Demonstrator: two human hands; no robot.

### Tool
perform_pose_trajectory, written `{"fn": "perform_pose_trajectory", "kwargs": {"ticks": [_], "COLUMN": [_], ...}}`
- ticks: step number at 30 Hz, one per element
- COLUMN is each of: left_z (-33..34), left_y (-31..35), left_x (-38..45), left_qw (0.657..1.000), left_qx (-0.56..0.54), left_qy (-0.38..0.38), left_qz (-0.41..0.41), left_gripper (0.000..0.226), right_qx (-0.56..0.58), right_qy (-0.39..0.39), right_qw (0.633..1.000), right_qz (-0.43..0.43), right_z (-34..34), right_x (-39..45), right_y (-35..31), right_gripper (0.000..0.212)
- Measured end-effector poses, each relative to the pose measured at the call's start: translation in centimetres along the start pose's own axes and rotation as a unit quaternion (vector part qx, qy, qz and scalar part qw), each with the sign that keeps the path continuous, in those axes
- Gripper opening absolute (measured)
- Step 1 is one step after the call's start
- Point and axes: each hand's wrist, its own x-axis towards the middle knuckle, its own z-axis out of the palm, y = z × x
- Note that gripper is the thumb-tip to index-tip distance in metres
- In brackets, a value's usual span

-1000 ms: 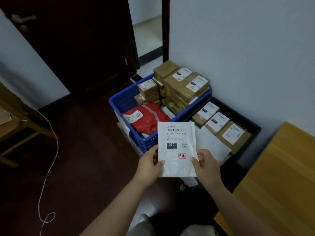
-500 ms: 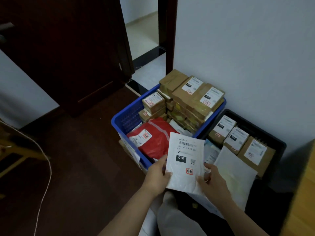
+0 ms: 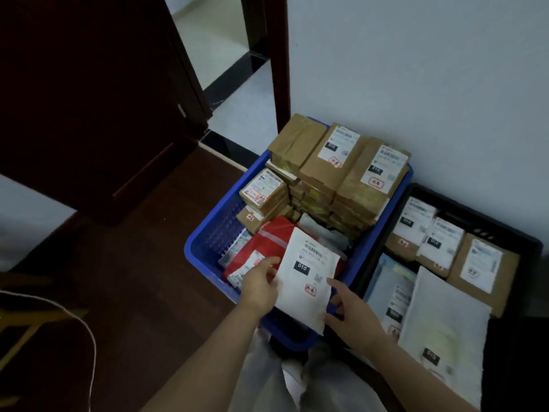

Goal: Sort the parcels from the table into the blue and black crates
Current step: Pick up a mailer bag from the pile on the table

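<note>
Fingers of the left hand [image 3: 259,288] pinch the white parcel [image 3: 306,281] over the blue crate [image 3: 205,263], label up for reading. Right hand [image 3: 352,312] fingers, spread, steady its lower edge.

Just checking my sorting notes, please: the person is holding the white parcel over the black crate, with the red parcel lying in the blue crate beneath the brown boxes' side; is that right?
Not quite. In the head view the white parcel is held over the blue crate, not the black crate. The left hand grips its edge and the right hand touches the other side. The red parcel does lie in the blue crate beside the brown boxes.
</note>
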Motion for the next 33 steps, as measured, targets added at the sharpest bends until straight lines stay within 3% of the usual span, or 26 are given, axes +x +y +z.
{"fn": "perform_pose_trajectory", "kwargs": {"ticks": [3, 10, 13, 17, 20, 26, 33], "left_z": [-0.3, 0.1, 0.3, 0.3, -0.5, -3.7, -4.7], "left_y": [-0.7, -5.0, -6.6, -8.0, -7.9, -4.2, 1.9], "left_x": [2.8, 6.7, 7.8, 8.9, 9.4, 8.7, 6.4], "left_qw": [0.999, 0.981, 0.953, 0.869, 0.879, 0.914, 0.892], "left_qx": [0.029, 0.144, 0.224, 0.386, 0.359, 0.252, 0.225], "left_qy": [-0.032, -0.117, -0.174, -0.284, -0.29, -0.257, -0.262], "left_qz": [0.012, 0.055, 0.104, 0.125, 0.123, 0.189, 0.293], "left_gripper": [0.048, 0.051, 0.053, 0.061, 0.061, 0.052, 0.048], "right_qx": [-0.037, -0.214, -0.262, -0.269, -0.239, -0.141, -0.07], "right_qy": [0.022, -0.037, -0.058, -0.066, -0.069, 0.025, 0.202], "right_qw": [0.999, 0.974, 0.96, 0.955, 0.959, 0.97, 0.956], "right_qz": [0.016, 0.065, 0.083, 0.108, 0.139, 0.196, 0.199], "right_z": [1.0, 6.4, 8.8, 10.8, 10.5, 7.6, 3.6], "right_x": [1.5, 4.0, 4.7, 5.2, 5.2, 2.3, -2.5], "right_y": [-0.4, -1.2, -1.1, -1.8, -2.5, -6.2, -8.5], "right_gripper": [0.073, 0.064, 0.065, 0.062, 0.062, 0.06, 0.055]}}
